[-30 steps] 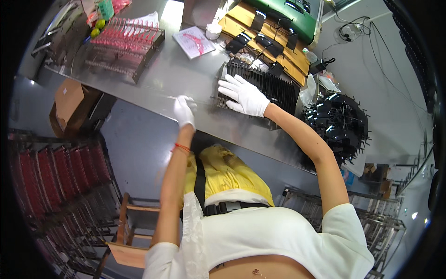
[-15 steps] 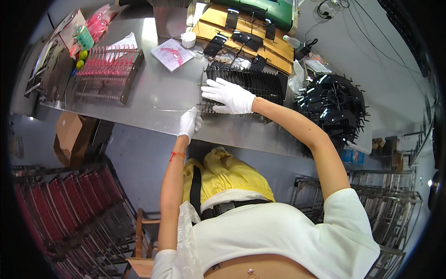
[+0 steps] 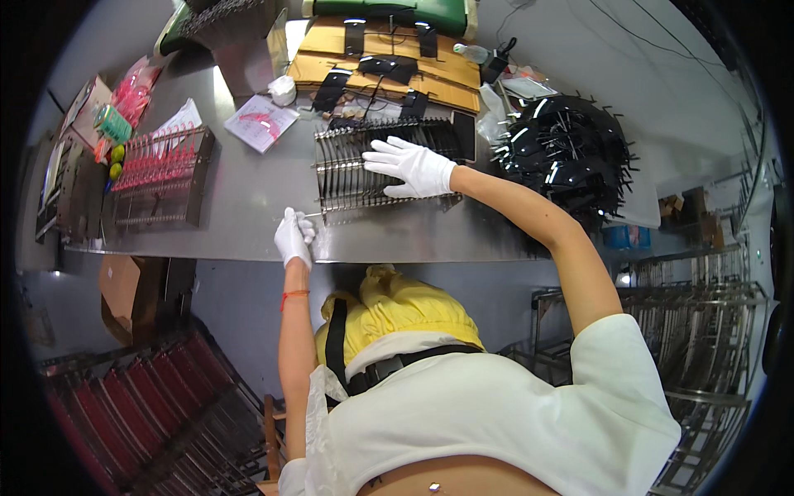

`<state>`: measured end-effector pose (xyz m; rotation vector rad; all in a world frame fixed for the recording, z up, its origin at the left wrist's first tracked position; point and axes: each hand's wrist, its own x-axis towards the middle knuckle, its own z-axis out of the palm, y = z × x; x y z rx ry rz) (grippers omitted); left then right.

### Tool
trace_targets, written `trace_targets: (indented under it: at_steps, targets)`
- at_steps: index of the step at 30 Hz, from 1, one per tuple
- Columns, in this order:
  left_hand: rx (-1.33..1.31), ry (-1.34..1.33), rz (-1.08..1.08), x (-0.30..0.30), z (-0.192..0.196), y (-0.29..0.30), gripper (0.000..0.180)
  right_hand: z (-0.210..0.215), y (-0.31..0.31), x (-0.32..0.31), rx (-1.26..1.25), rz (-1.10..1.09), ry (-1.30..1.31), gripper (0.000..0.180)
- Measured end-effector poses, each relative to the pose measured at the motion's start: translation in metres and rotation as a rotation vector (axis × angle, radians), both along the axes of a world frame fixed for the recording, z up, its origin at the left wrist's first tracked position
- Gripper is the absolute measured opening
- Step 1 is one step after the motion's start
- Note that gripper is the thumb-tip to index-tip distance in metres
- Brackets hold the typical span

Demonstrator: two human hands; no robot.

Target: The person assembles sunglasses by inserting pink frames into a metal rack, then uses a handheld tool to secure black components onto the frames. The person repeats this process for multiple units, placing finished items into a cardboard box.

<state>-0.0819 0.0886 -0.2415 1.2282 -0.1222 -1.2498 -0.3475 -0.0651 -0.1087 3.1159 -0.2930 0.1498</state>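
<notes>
My right hand [image 3: 411, 168], in a white glove, lies flat over a metal rack [image 3: 339, 178] lined with several thin dark curved pieces; its fingers are spread. Beyond the rack's near left corner is my left hand [image 3: 294, 238], also gloved, with its fingers pinched together. A thin metal rod [image 3: 313, 216] shows between this hand and the rack's near edge. Where the rod ends at the rack is too fine to make out.
A heap of glossy black curved parts [image 3: 571, 157] lies right of the rack. To the left stand a rack with pink pieces [image 3: 165, 178] and a paper pad [image 3: 260, 122]. Behind is cardboard [image 3: 306, 64] carrying black pieces. The steel table's [image 3: 248, 241] front edge runs before me.
The view has shifted. My left hand has moved away from the rack, leftward and nearer the table edge, with the rod. My right hand stays spread on the rack, slightly farther right along it.
</notes>
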Motion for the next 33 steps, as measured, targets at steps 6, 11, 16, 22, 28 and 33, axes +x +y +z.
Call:
trace_targets:
  at_steps: [6,11,16,22,28,33]
  targets:
    - [-0.023,-0.023,0.029,0.039,0.001,0.018,0.041,0.008,-0.007,-0.049,0.048,-0.016,0.036,0.062]
    - [-0.020,-0.234,0.115,0.005,0.013,0.007,0.036,0.005,-0.003,-0.048,0.044,-0.042,-0.015,0.061]
    - [-0.122,-0.144,0.096,0.014,0.019,0.007,0.042,0.004,-0.005,-0.066,0.067,-0.023,0.007,0.059]
    - [-0.014,-0.403,-0.139,-0.036,0.024,0.003,0.035,-0.005,-0.003,-0.057,0.050,-0.025,-0.055,0.055]
    - [-0.152,-1.392,-0.095,-0.027,-0.024,0.008,0.032,0.002,-0.001,-0.055,0.059,-0.018,-0.112,0.054]
    - [0.021,-0.767,-0.437,-0.008,-0.006,0.001,0.028,-0.007,-0.003,-0.064,0.027,-0.002,-0.168,0.053]
